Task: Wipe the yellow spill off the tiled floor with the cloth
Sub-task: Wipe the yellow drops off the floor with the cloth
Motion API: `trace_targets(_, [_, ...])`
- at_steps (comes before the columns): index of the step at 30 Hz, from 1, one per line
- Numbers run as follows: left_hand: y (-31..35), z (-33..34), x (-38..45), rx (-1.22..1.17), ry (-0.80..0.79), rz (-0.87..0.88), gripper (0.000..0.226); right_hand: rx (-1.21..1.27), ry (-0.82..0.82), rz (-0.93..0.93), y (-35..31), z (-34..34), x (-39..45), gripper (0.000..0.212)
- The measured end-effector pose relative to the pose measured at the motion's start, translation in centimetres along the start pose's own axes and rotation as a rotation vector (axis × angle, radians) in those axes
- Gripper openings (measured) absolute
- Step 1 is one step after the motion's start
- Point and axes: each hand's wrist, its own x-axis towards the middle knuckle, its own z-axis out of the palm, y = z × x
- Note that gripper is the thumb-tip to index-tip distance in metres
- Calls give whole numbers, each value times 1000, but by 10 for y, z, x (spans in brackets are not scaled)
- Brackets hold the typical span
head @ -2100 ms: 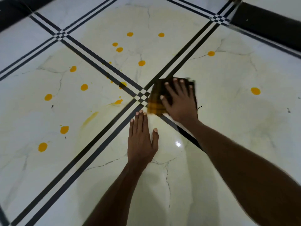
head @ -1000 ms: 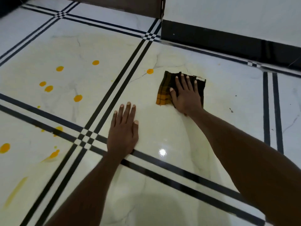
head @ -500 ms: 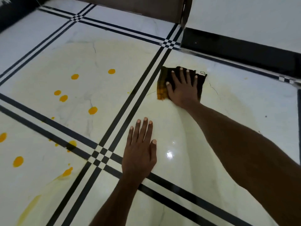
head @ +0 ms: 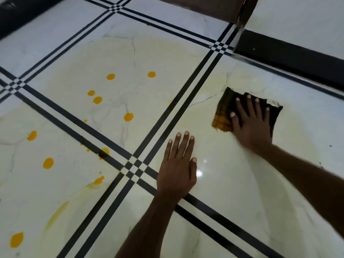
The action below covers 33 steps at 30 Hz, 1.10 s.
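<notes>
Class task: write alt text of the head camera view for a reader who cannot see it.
A right hand presses a dark checked cloth flat on a white tiled floor with black lines, while the left hand rests palm down nearby. Orange-yellow drops dot the tiles to the left.

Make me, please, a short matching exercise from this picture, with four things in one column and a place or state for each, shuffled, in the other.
Things:
1. left hand
2. right hand
3. cloth
4. yellow drops

Places or states:
A. scattered on the tiles left of the long double black line
B. pressed flat on top of the cloth
C. folded, lying on the floor near the dark skirting
D. palm down on bare tile, touching no cloth

Pairs: 1-D, 2-B, 3-C, 4-A
</notes>
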Motion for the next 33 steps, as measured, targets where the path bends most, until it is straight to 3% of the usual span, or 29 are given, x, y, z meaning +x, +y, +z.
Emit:
trace_targets(5, [-2, 3, -1, 15, 4, 2, 63, -22, -53, -377, -76, 24, -22, 62])
trace_targets(9, [-4, 4, 0, 16, 19, 25, 63, 14, -84, -366, -81, 24, 31, 63])
trace_targets(14, [-8, 7, 1, 26, 33, 45, 64, 48, -16, -55, -42, 21, -18, 67])
trace_targets(20, [-6, 3, 0, 9, 43, 64, 62, 59, -68, -306, -70, 25, -108, 65])
trace_targets(23, [3, -4, -6, -149, 69, 56, 72, 312, -151, -186, -68, 13, -105, 59])
trace_targets(25, [6, -7, -8, -221, 96, 15, 74, 719, -274, 7, -67, -7, -102, 57])
trace_targets(28, [23, -13, -5, -379, 132, -139, 46, 1196, -267, 288, -61, -40, -114, 59])
trace_targets(30, [48, -32, 0, -595, 96, -299, 21, 1332, -219, 405, -52, -61, -125, 54])
trace_targets(33, [89, -74, 9, -959, -3, -475, 15, 1392, -195, 462, -42, -94, -139, 53])
